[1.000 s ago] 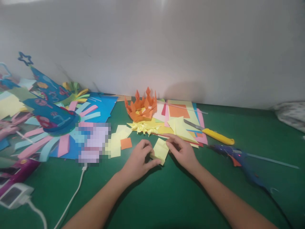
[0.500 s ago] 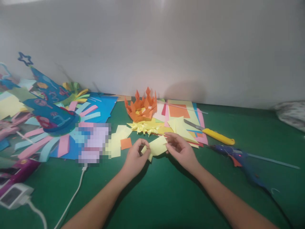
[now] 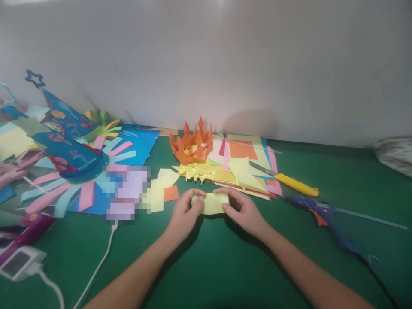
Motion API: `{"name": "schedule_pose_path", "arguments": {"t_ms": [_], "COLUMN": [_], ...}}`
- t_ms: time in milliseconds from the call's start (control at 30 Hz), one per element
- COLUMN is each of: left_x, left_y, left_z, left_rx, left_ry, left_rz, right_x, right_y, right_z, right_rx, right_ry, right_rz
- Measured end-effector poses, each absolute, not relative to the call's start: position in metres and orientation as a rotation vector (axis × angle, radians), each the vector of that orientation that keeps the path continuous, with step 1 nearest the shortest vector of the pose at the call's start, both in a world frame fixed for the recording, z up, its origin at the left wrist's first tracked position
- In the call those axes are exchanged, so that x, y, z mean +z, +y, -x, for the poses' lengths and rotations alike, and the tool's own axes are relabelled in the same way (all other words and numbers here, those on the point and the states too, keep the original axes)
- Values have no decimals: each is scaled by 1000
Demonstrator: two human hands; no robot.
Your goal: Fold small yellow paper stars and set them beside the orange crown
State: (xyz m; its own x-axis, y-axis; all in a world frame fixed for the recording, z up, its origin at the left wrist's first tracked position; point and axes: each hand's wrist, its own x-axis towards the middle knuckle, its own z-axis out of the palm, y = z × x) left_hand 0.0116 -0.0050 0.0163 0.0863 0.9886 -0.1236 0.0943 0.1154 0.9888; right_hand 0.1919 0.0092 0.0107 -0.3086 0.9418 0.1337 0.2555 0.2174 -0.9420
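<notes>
A small pale yellow paper [image 3: 214, 203] is held level between my two hands, just above the green table. My left hand [image 3: 188, 210] pinches its left end, thumb in front and fingers behind. At the right end, my right hand [image 3: 241, 209] grips it in the same way. Beyond them lies a crumpled yellow paper piece [image 3: 198, 171], with an orange folded-paper crown [image 3: 191, 146] behind it. A small orange square [image 3: 171, 193] rests left of my hands.
Coloured sheets [image 3: 244, 150] lie behind my right hand, with a yellow cutter [image 3: 298, 184] and blue glue gun [image 3: 328, 214] further right. Blue cone hats [image 3: 71, 150], a blurred-out device [image 3: 128, 193], a white cable [image 3: 104, 262] and a magenta object [image 3: 35, 227] are on the left.
The yellow paper has turned from a tilted position to level, and its small lower-left flap no longer shows. My right hand has moved slightly lower, with its fingers over the paper's top edge.
</notes>
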Motion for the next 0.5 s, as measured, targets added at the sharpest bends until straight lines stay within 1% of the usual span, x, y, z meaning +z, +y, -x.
{"name": "schedule_pose_path", "arguments": {"t_ms": [100,233,333,500], "left_x": [15,12,11,13], "left_y": [-6,-7,-5,-4], "left_z": [-13,-13,-11,-12], "left_rx": [973,979,1000,999], "left_ry": [1237,1242,1238,1219], "left_rz": [-1267,-1287,-1242,-1213], "right_x": [11,10,9,5], "right_y": [9,7,6,6], "right_z": [-192,-193,-193,-193], "right_rx": [1063,1036,1049,1096], "right_ry": [-1748,-1835,-1866,-1802], "right_rz": [1144,1021,958,1004]}}
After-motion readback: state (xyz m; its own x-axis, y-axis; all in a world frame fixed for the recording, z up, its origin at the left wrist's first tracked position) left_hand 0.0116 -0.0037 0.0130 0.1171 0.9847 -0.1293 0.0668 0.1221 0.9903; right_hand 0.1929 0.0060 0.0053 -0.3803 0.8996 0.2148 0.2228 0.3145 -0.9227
